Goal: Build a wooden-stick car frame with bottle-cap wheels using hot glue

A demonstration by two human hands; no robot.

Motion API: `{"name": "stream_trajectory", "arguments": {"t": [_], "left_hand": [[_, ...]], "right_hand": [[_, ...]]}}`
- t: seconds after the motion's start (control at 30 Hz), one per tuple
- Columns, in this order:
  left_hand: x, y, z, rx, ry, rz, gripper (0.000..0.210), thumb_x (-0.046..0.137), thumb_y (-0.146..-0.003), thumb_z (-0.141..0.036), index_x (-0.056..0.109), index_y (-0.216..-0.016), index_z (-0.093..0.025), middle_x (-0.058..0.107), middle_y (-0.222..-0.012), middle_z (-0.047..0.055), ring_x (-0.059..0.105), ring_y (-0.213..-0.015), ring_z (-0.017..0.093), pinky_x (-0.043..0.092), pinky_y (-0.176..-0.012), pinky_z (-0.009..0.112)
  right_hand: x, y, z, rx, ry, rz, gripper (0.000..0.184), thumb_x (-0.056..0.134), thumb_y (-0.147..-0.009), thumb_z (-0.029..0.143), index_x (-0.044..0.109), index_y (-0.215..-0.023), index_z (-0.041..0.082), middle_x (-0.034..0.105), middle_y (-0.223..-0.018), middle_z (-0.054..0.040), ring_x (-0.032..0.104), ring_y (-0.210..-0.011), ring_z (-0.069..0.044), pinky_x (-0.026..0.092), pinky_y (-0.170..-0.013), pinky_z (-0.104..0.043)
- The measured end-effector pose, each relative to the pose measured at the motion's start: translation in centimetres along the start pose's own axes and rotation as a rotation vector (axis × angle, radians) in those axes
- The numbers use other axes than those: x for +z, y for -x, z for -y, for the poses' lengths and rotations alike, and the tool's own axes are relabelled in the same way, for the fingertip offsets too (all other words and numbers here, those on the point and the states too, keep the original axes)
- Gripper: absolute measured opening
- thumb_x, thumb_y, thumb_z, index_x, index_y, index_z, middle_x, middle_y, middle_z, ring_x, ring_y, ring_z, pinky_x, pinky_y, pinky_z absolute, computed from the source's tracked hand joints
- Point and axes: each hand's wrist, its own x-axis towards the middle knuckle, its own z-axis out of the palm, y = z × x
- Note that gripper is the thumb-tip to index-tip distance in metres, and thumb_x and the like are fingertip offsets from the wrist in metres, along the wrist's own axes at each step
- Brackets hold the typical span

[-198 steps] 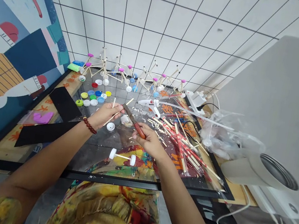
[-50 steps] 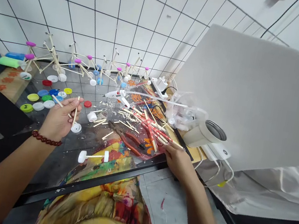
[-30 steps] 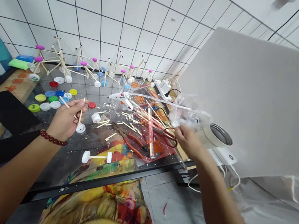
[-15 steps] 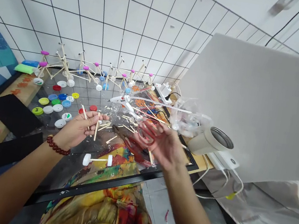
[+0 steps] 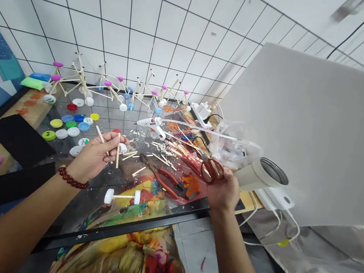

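Observation:
My left hand (image 5: 97, 155) is closed on a thin wooden stick (image 5: 118, 154) and a white stick (image 5: 99, 133) that points up and left. Over the right part of the table, my right hand (image 5: 224, 192) grips a pair of scissors by its red handles (image 5: 211, 170). Red-handled pliers (image 5: 164, 178) lie between the hands, beside scattered cut sticks (image 5: 139, 171). Closer to the table's front edge is a short stick with a white cap on each end (image 5: 122, 197). A white glue gun (image 5: 152, 124) rests behind the cut pieces.
Several stick bicycle-like frames (image 5: 80, 77) stand along the tiled wall. Coloured bottle caps (image 5: 72, 124) lie to the left, near black sheets (image 5: 21, 140). At right are a pale metal can (image 5: 262, 174), a plastic bag (image 5: 233, 142), a power strip (image 5: 203, 112) and cables.
My right hand has moved right, away from the pliers, and now clearly holds the scissors by the handles. My left hand keeps its sticks. The view has shifted slightly.

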Motion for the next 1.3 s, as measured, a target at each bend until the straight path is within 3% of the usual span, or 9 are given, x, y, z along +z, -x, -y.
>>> {"name": "stream_trajectory", "arguments": {"t": [0.1,0.27,0.4,0.6,0.8,0.93,1.07,1.13,1.3], "left_hand": [[0.7,0.5,0.4,-0.036,-0.033,0.066,0.021,0.081,-0.072,-0.030,0.070,-0.077,-0.013,0.067,-0.102,0.010,0.038,-0.052,0.002,0.029,-0.040,0.013],[1.5,1.2,1.0,-0.091,0.068,0.152,0.017,0.077,-0.077,-0.028,0.068,-0.081,-0.014,0.064,-0.098,0.009,0.038,-0.052,0.003,0.032,-0.041,0.015],[0.9,0.6,0.5,0.016,0.183,0.039,0.019,0.080,-0.073,-0.026,0.066,-0.080,-0.014,0.062,-0.089,0.004,0.035,-0.051,0.003,0.027,-0.040,0.014],[0.2,0.0,-0.4,0.175,0.118,-0.089,0.022,0.083,-0.069,-0.029,0.069,-0.075,-0.014,0.060,-0.084,0.002,0.030,-0.049,0.001,0.024,-0.040,0.016],[1.4,0.9,0.3,0.212,-0.046,-0.047,0.022,0.082,-0.068,-0.036,0.072,-0.075,-0.017,0.060,-0.085,0.003,0.031,-0.048,0.003,0.023,-0.042,0.020],[1.4,0.9,-0.1,0.260,-0.134,-0.106,0.019,0.077,-0.074,-0.037,0.072,-0.075,-0.018,0.062,-0.110,0.007,0.045,-0.060,0.007,0.035,-0.050,0.023],[0.8,0.5,-0.5,0.282,-0.205,-0.146,0.020,0.075,-0.076,-0.038,0.070,-0.077,-0.019,0.066,-0.083,0.006,0.058,-0.079,0.017,0.045,-0.073,0.028],[0.6,0.4,-0.3,0.241,-0.248,-0.109,0.021,0.072,-0.079,-0.039,0.069,-0.080,-0.018,0.062,-0.070,0.002,0.057,-0.072,0.016,0.045,-0.072,0.028],[0.4,0.2,0.7,0.284,-0.471,-0.067,0.019,0.063,-0.086,-0.036,0.066,-0.081,-0.017,0.061,-0.072,0.000,0.055,-0.069,0.013,0.045,-0.070,0.026]], "right_hand": [[2.9,0.0,2.0,-0.002,-0.169,-0.076,0.022,0.042,-0.083,0.038,0.058,-0.092,0.026,0.063,-0.118,-0.0094,0.061,-0.109,-0.027,0.052,-0.082,-0.043],[11.4,0.4,3.6,-0.008,-0.092,0.272,0.014,0.039,-0.083,0.029,0.050,-0.077,0.022,0.055,-0.125,-0.0113,0.057,-0.111,-0.025,0.049,-0.089,-0.041],[15.8,-0.2,2.9,-0.019,-0.138,0.568,0.015,0.051,-0.080,0.033,0.051,-0.071,0.021,0.057,-0.113,-0.0074,0.054,-0.108,-0.022,0.045,-0.092,-0.037],[16.7,-2.3,3.5,0.342,-0.456,0.681,0.033,0.066,-0.075,0.052,0.058,-0.081,0.021,0.062,-0.086,-0.0014,0.056,-0.077,-0.016,0.046,-0.075,-0.030],[16.1,-3.6,4.4,0.269,-0.198,1.080,0.027,0.076,-0.072,0.036,0.058,-0.083,0.019,0.060,-0.075,0.0031,0.053,-0.066,-0.012,0.043,-0.064,-0.026],[15.2,-3.5,4.5,0.152,-0.082,0.922,0.018,0.068,-0.079,0.031,0.057,-0.084,0.019,0.060,-0.074,0.0030,0.055,-0.067,-0.012,0.044,-0.063,-0.026],[14.0,-3.0,4.0,-0.018,-0.002,0.701,0.015,0.063,-0.082,0.028,0.056,-0.093,0.020,0.065,-0.087,-0.0012,0.061,-0.080,-0.016,0.047,-0.074,-0.030],[13.7,-2.7,3.5,-0.128,0.150,0.629,0.018,0.064,-0.080,0.030,0.056,-0.093,0.020,0.063,-0.081,-0.0007,0.058,-0.074,-0.016,0.045,-0.071,-0.030],[13.7,-2.1,2.5,-0.373,0.540,0.518,0.043,0.075,-0.071,0.041,0.057,-0.103,0.018,0.064,-0.080,-0.0025,0.059,-0.074,-0.021,0.039,-0.082,-0.041]]}}
